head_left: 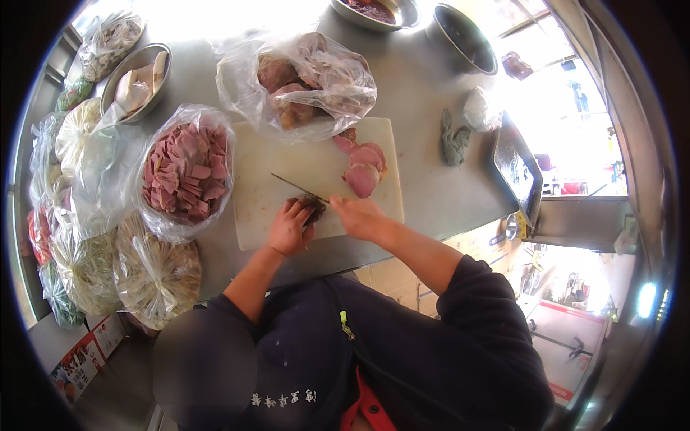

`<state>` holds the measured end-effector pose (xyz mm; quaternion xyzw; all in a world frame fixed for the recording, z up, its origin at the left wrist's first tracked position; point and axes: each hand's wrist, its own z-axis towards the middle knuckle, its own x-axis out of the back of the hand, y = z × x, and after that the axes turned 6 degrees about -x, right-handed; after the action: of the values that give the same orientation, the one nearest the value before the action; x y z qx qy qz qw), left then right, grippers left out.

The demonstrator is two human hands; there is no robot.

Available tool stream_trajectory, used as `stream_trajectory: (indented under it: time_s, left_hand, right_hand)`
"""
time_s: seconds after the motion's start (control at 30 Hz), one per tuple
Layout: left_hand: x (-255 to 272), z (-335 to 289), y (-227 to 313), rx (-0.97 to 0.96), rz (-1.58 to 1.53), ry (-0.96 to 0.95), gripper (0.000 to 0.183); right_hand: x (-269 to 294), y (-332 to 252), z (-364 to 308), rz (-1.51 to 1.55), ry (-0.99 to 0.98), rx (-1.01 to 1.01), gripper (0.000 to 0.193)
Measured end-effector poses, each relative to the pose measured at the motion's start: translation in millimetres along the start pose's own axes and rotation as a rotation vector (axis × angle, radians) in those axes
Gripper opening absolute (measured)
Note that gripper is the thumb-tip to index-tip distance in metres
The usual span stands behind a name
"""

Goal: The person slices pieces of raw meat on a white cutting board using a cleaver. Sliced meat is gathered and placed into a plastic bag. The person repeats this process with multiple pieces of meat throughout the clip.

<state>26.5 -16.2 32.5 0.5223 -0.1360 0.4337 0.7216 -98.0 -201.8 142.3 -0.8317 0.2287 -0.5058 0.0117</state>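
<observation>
My right hand is closed round the handle of a knife; the narrow blade points up and left over the white cutting board. Just below the blade, the curled fingers of my left hand press a dark brown piece of meat on the board. Its underside is hidden by my fingers. Pink cut pieces of meat lie at the board's right side. A clear plastic bag with large brown chunks of meat rests at the board's far edge.
Left of the board stands a plastic-lined container of sliced pink meat. Filled plastic bags crowd the left edge beside a metal bowl. A grey cloth, a dark tray and a deep metal bowl are at the right.
</observation>
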Motion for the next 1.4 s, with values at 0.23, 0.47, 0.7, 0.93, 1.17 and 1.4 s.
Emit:
stream_trajectory:
  time_s: [0.23, 0.47, 0.7, 0.93, 1.17, 1.4]
  left_hand:
    - [7, 7, 2, 0.025, -0.06, -0.044, 0.047]
    - [14, -5, -4, 0.039, -0.126, -0.014, 0.046]
    - [14, -2, -5, 0.047, -0.088, -0.046, 0.045]
    - [2, -12, -6, 0.061, -0.065, 0.009, 0.038]
    - [3, -9, -4, 0.078, -0.086, 0.071, 0.034]
    - [9, -14, -2, 0.054, -0.08, 0.134, 0.029]
  right_hand:
    - [-26, -18, -1, -0.042, 0.132, -0.001, 0.029]
    - [29, -45, 8, -0.048, -0.053, -0.022, 0.028]
    - [8, -32, 23, -0.011, 0.06, -0.004, 0.025]
    - [-13, -32, 25, -0.015, 0.12, 0.013, 0.029]
    - [-39, -32, 21, -0.078, 0.033, -0.082, 0.034]
    - [3, -52, 16, -0.036, 0.016, 0.014, 0.038]
